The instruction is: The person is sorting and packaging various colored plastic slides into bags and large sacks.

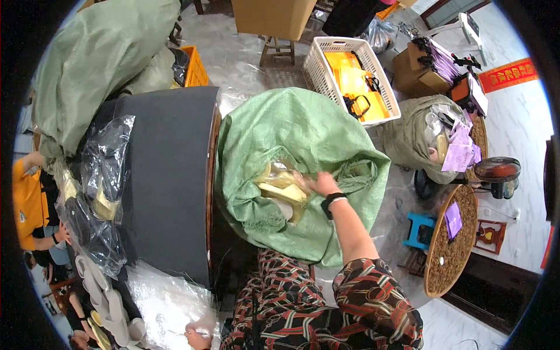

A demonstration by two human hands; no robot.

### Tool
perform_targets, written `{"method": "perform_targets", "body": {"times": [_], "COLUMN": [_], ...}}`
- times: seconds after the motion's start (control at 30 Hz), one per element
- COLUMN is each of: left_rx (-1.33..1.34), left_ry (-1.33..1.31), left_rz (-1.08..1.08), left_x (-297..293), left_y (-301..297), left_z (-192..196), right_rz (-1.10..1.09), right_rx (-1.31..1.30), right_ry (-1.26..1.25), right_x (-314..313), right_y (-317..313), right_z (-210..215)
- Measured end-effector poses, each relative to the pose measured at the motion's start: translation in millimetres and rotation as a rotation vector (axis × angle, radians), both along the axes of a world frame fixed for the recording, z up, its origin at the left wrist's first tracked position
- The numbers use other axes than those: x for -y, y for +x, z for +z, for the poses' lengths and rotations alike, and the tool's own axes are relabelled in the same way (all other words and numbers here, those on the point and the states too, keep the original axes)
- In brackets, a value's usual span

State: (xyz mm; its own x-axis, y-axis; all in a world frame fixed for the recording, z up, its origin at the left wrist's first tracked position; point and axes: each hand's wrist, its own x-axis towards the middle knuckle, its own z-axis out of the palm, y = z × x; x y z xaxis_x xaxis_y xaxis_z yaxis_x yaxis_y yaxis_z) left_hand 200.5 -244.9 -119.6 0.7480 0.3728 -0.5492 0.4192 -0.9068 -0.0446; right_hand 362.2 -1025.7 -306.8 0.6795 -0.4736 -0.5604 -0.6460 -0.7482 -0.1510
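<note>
Yellow piece (286, 192) lies 10-to-4, right grip (325, 184) at its 3 o'clock, left grip (200, 336) on bags (166, 297) (can't tell if either's pinching).

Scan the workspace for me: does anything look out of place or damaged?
The green sack's mouth looks frayed, with loose threads beside the right hand. A purple packet also seems misplaced, lying alone on brown bits in the round tray.
</note>
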Motion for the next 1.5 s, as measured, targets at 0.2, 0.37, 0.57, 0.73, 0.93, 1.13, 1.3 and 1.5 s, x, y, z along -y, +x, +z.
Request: {"method": "perform_targets", "body": {"times": [0.2, 0.37, 0.57, 0.73, 0.93, 1.13, 1.3, 1.5], "left_rx": [0.011, 0.104, 0.012, -0.026, -0.088, -0.003, 0.036, -0.182], "left_ry": [-0.142, -0.314, -0.17, -0.067, -0.029, -0.022, 0.044, 0.256], "left_rz": [0.025, 0.088, -0.171, -0.214, -0.251, -0.372, -0.344, -0.128], "left_x": [-10.1, -16.9, -12.8, 9.2, 24.5, 15.7, 9.2, 13.4], "left_y": [-10.0, -15.6, -2.8, 8.9, 16.9, 31.9, -3.4, 5.6], "left_z": [14.2, -1.6, 8.2, 23.9, 43.4, 15.9, 14.5, -0.4], "right_rz": [0.208, 0.193, 0.205, 0.289, -0.045, 0.015, 0.3, 0.464], "right_rx": [-0.017, 0.02, -0.074, -0.361, -0.349, -0.441, -0.081, -0.167], "right_ry": [-0.01, -0.23, -0.305, -0.007, 0.12, 0.0, -0.135, 0.12], "right_x": [-109.7, -128.4, -99.2, -56.0, -88.5, -96.6, -128.5, -108.4], "right_y": [46.3, 41.5, 52.3, 98.5, 109.3, 115.1, 57.9, 81.7], "right_z": [35.3, -7.0, -34.6, -28.1, -29.9, -41.0, -46.3, -19.1]}}
